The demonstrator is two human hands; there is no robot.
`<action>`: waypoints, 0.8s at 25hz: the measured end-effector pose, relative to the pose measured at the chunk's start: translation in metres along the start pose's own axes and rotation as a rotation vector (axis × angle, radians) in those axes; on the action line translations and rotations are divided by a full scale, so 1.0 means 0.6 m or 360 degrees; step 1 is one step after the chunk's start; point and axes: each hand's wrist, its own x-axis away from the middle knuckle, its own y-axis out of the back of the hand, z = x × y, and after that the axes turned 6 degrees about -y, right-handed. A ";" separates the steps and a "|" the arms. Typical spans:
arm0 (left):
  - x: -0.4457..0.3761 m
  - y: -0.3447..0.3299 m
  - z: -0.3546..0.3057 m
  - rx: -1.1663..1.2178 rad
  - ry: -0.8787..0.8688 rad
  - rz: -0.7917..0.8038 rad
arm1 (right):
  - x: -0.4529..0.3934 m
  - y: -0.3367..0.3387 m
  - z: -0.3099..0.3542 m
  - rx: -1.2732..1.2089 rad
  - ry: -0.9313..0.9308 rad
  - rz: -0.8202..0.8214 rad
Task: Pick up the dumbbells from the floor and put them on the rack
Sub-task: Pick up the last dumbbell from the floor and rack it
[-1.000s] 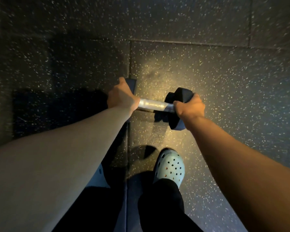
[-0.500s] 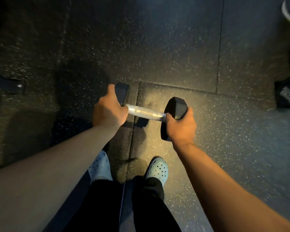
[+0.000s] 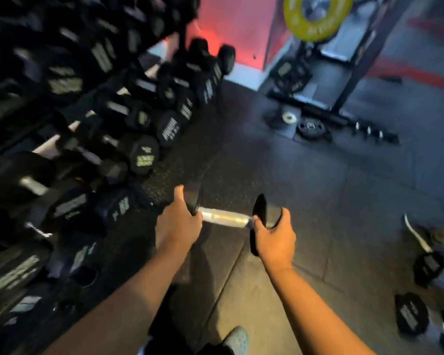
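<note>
A black hex dumbbell (image 3: 224,218) with a shiny steel handle hangs level in front of me, off the floor. My left hand (image 3: 178,224) grips its left head and my right hand (image 3: 274,238) grips its right head. The dumbbell rack (image 3: 62,139) fills the left side of the view, its tiers packed with black dumbbells (image 3: 141,155) with pale labels. More dumbbells (image 3: 412,316) lie on the floor at the lower right.
Dark speckled rubber floor (image 3: 305,190) stretches ahead. A squat rack frame (image 3: 349,80) with a yellow plate (image 3: 315,19) stands at the back right, with a small plate (image 3: 312,128) on the floor by it. My shoe (image 3: 237,339) shows at the bottom.
The view has swung up from the bare floor to the rack on the left. The dumbbell stays in both hands and has been lifted higher.
</note>
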 end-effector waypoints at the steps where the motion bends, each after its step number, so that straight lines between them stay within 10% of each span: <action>1: 0.011 0.039 0.005 0.0021 0.0065 -0.0078 | 0.019 0.000 0.029 -0.0002 0.0074 0.0039; 20: 0.391 0.658 0.539 0.0174 0.0801 -0.1320 | 0.738 -0.328 0.346 -0.0161 0.0973 0.1166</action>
